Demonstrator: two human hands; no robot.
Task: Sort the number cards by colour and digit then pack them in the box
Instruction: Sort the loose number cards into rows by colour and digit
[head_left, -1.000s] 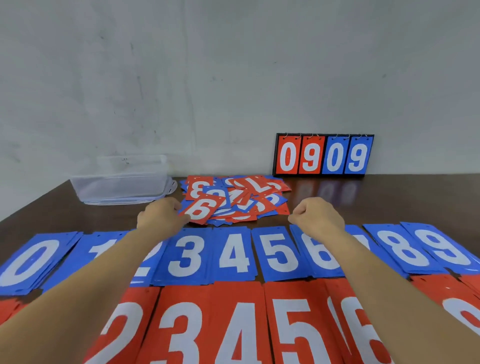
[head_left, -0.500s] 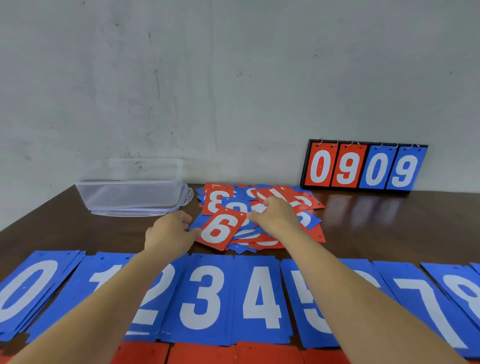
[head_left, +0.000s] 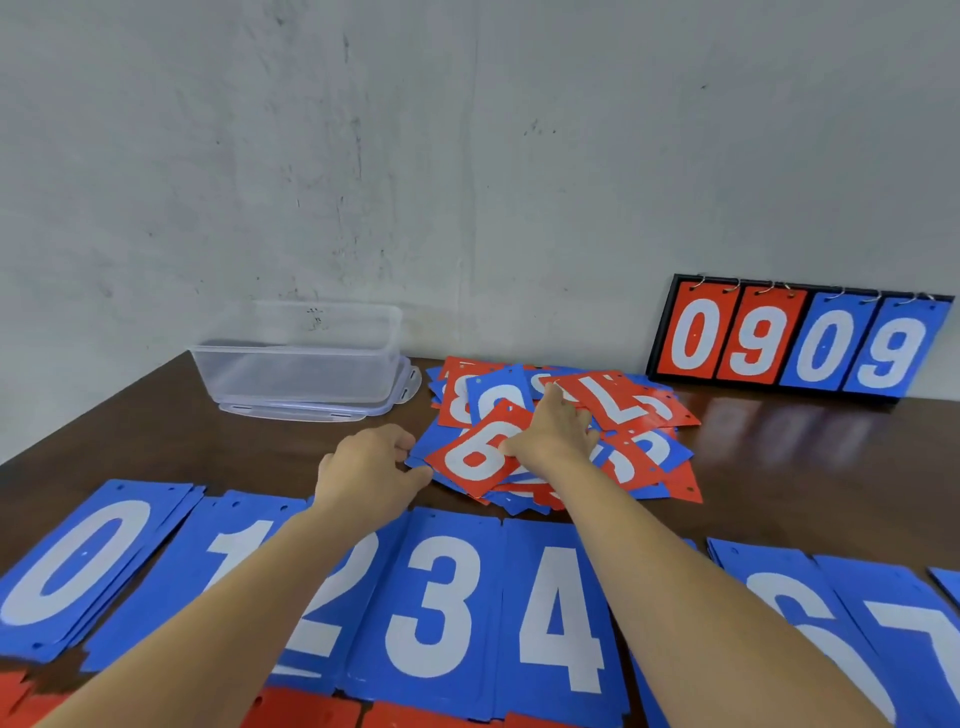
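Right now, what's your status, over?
Left grip pinches red 6 card at its corner. Right grip open, flat on unsorted pile. Box stands empty; nothing in the way.

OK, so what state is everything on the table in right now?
box: open, empty, standing on its lid
loose pile: mixed red and blue, unsorted
red 6 card: face up on the pile, corner pinched by left hand
right hand: fingers flat, pressing on the pile
blue stacks: sorted by digit, face up in a row
scoreboard: upright, shows 0909

one box (head_left: 298, 358) — one scoreboard (head_left: 795, 340)
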